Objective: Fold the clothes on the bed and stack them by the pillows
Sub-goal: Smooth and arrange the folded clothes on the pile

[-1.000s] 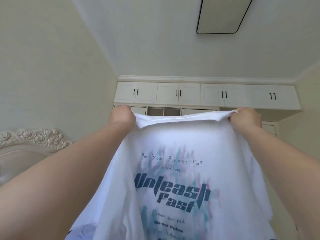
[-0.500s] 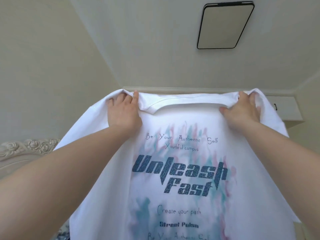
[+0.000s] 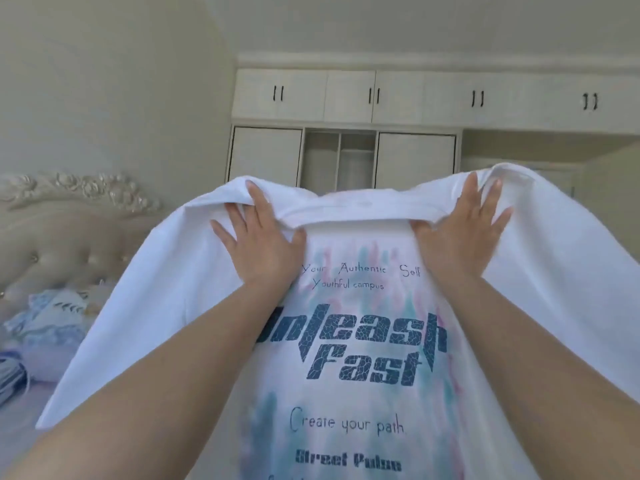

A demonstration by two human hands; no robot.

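A white T-shirt [image 3: 363, 393] with a dark "Unleash Fast" print is spread out in front of me, print side facing me. My left hand [image 3: 258, 244] lies on its left shoulder beside the collar, fingers straight and spread, with a fold of cloth over some fingertips. My right hand [image 3: 460, 230] lies the same way on the right shoulder. The collar [image 3: 356, 216] stretches between the two hands. The shirt hides the bed under it. Pale blue patterned pillows [image 3: 52, 313] lie at the left by the headboard.
A cream tufted headboard [image 3: 69, 230] with carved trim stands at the left. A striped bluish cloth [image 3: 10, 375] lies at the left edge below the pillows. White wardrobe cabinets [image 3: 346, 98] line the far wall, with an open shelf section [image 3: 339, 161] between two doors.
The view tipped down from the ceiling toward the bed. The shirt came lower and spread wider. Both hands went from curled round the top edge to straight, spread fingers.
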